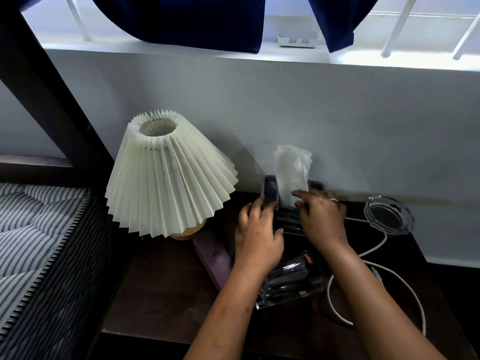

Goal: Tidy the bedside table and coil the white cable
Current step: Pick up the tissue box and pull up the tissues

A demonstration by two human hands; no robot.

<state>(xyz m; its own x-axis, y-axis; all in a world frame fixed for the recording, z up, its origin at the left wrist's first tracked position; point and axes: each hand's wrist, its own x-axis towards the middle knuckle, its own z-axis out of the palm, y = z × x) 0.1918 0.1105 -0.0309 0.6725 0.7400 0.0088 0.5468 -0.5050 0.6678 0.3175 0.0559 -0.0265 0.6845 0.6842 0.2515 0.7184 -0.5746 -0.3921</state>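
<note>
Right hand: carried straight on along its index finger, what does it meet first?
The white tissue standing out of the tissue box. The right hand points up-left, its index fingertip at the tissue's base, seemingly touching. Beyond that lie fingers of the left hand, on the box's end.

Striped mattress [31, 229] sits off to the left, dark blue curtains [181, 19] hang over the windowsill [117, 48], and a small white tray [298, 41] is parked up there.
</note>
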